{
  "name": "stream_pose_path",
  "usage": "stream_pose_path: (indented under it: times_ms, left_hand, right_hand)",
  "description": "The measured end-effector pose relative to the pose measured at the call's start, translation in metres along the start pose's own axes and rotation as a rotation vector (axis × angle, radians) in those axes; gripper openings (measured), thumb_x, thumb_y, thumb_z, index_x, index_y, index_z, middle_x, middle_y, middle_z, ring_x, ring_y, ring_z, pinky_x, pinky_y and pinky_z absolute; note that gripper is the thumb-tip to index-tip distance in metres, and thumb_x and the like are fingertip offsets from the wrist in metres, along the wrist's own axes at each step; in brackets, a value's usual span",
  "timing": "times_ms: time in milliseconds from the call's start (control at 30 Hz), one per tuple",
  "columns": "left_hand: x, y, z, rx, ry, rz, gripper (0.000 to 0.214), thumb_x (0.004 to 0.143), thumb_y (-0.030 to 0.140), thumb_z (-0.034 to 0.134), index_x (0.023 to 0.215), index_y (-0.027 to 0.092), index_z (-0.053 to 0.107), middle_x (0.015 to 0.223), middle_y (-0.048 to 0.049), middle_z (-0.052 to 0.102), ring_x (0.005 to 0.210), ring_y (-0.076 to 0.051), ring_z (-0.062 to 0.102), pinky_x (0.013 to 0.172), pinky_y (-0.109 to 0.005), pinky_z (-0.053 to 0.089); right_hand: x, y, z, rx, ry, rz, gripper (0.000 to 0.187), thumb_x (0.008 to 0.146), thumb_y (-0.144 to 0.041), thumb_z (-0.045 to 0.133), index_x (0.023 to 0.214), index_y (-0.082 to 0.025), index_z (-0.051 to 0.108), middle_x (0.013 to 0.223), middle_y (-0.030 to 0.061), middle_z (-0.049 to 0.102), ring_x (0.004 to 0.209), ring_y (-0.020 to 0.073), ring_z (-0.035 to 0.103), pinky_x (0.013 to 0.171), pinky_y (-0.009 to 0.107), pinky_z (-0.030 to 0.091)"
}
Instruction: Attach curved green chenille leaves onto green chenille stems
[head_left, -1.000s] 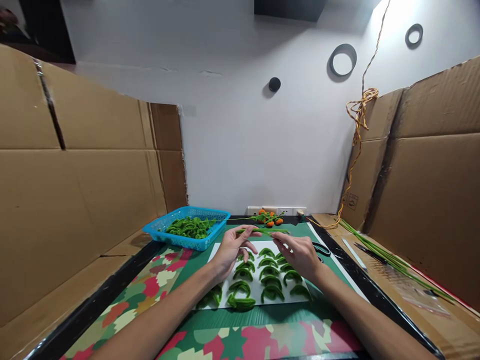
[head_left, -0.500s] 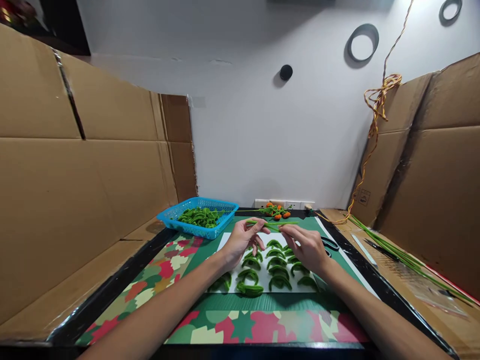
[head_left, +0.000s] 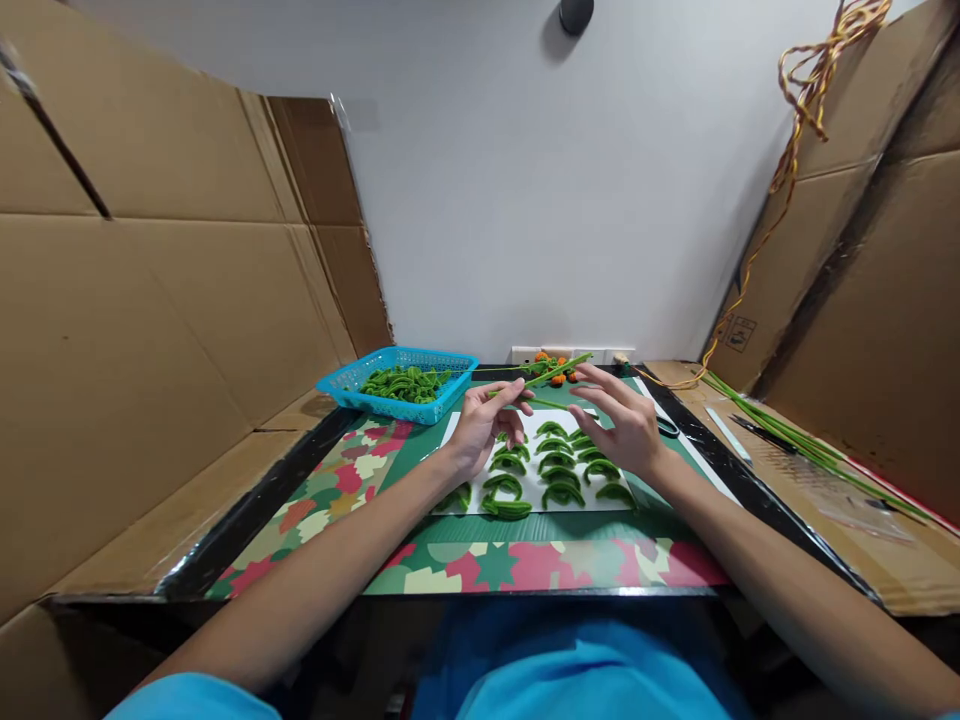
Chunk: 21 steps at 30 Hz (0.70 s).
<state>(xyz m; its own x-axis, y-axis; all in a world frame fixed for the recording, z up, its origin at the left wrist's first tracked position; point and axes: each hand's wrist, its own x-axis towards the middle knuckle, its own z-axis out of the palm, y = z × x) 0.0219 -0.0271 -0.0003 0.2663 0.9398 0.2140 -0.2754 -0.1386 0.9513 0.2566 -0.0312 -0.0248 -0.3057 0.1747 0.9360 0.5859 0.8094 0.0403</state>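
At the back, smooth pale wall (head_left: 540, 180); to either side, creased cardboard panels (head_left: 165, 320), tall and flat, walling off sideways reach. Below, black-edged bench (head_left: 260, 500) spread with a flat green mat (head_left: 465, 528), bordered in red, cream and green patches, straight along the front. Down the right panel, twisted orange cord (head_left: 790, 160), looped and tangled. At the middle, white sheet (head_left: 532, 480), rectangular, with open air above. At the far left, blue basket (head_left: 375, 406), perforated, slope-walled, heaped with curled green pieces (head_left: 405, 384). On cardboard at the right, long slender green stalks (head_left: 817, 458), well apart from both hands. Left hand (head_left: 480, 432), above the sheet: fingers pinched narrow on thin green stems (head_left: 559, 371), one slanting up to the right, one nearly level. Right hand (head_left: 628, 435), opposite: fingers spread wide, just beside the stem ends, contact impossible to tell. Partly hidden behind the right hand, dark scissors handles (head_left: 667, 427). Beyond the stems, orange flower heads (head_left: 561, 380), partly masked. In columns on the sheet, fuzzy green crescents (head_left: 616, 494), some masked by the left hand.
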Motion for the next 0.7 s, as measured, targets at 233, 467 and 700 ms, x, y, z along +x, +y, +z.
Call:
stream_pose_path:
  times_ms: [233,467,700]
  left_hand:
    - [-0.0013,0.0014,0.0042,0.062,-0.049,-0.022,0.048,0.08,0.057,0.085,0.088,0.011,0.075,0.075,-0.003,0.073,0.041,-0.01,0.061,0.037,-0.021,0.044]
    - [0.0008,-0.0039,0.003,0.151,-0.086,-0.04,0.054,0.087,0.062,0.076,0.106,0.011,0.077,0.075,-0.0042,0.074,0.039,-0.009,0.061,0.032,-0.018,0.036]
    - [-0.0001,-0.0053,0.004,0.223,-0.047,0.009,0.059,0.086,0.068,0.074,0.093,0.009,0.074,0.066,-0.0066,0.074,0.034,-0.011,0.057,0.03,-0.019,0.032]
  right_hand:
    - [0.0012,0.0051,0.0,0.02,-0.028,0.037,0.023,0.102,-0.025,0.065,0.123,-0.019,0.07,0.139,0.0199,0.066,0.131,0.0323,0.065,0.105,0.051,0.06]
    - [0.0004,0.006,0.0031,0.07,-0.203,0.05,0.032,0.107,-0.031,0.057,0.137,-0.021,0.063,0.141,0.0175,0.066,0.131,0.0301,0.066,0.105,0.049,0.06]
    - [0.002,0.004,0.0029,0.259,-0.105,0.204,0.023,0.104,-0.036,0.062,0.093,-0.021,0.076,0.1,0.0092,0.079,0.085,0.0197,0.075,0.074,0.033,0.063]
